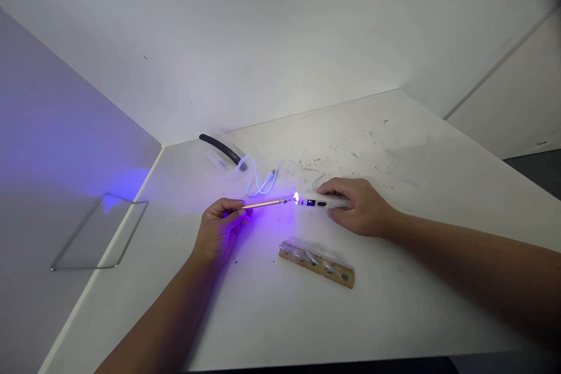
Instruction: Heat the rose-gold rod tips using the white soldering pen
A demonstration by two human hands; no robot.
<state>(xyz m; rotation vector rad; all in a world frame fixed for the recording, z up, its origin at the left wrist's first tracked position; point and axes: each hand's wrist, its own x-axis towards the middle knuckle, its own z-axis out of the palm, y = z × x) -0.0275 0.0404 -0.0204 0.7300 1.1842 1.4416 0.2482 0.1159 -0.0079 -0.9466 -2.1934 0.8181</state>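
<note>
My left hand point(221, 223) pinches a slim pink-gold rod point(263, 204) with a thin metal tip, like a nail-art pen. It points right, towards a small bright piece point(296, 197) glowing white and violet; its shape is lost in the glare. My right hand point(362, 205) grips a white handheld UV lamp point(322, 204) with a small dark display and a black oval button. The lamp's lit end meets the rod's tip; whether they touch I cannot tell. Below them lies a brown strip point(316, 266) carrying several clear, nail-tip-like pieces.
Behind my hands lie a white cable point(258, 184) and a curved black nail file point(222, 151). A thin metal wire frame point(118, 264) leans at the left wall. Dark crumbs point(322, 160) are scattered over the white table point(272, 327), which meets a white wall point(263, 41) at the back.
</note>
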